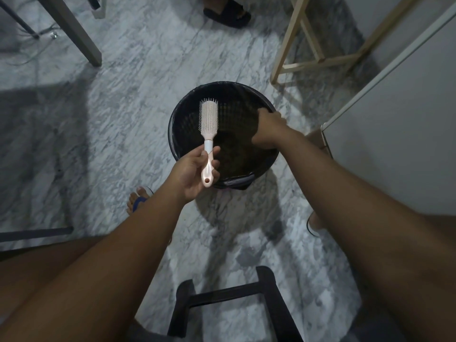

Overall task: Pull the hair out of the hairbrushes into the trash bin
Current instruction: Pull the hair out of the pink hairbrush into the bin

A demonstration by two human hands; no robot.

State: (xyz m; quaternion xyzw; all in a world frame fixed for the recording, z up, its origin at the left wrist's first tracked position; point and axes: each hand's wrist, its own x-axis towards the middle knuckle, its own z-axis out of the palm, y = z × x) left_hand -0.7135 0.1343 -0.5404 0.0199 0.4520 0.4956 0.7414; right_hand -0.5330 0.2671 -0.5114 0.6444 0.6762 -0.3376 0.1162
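the left hand [195, 172] gripped a pale pink hairbrush [208, 119] by its handle, fingers and thumb curled round it, just at the near left rim of the trash bin [172, 129]. the brush stood nearly upright over the bin's left half, bristles facing the camera, and no hair could be made out in them. the right hand [267, 130] reached down over the bin's right side, its back to the camera. its fingers were hidden below it against the dark liner, so whether they held anything could not be told. the bin, round and black with a black bag folded over its rim, stood on a grey marbled floor [123, 107]. beyond the bin to the right rose a light wooden frame [291, 45], right of the bin a white cabinet [394, 132], and nearer than the bin a black frame [234, 294]. far beyond the bin lay a foot in a black slipper [227, 11].
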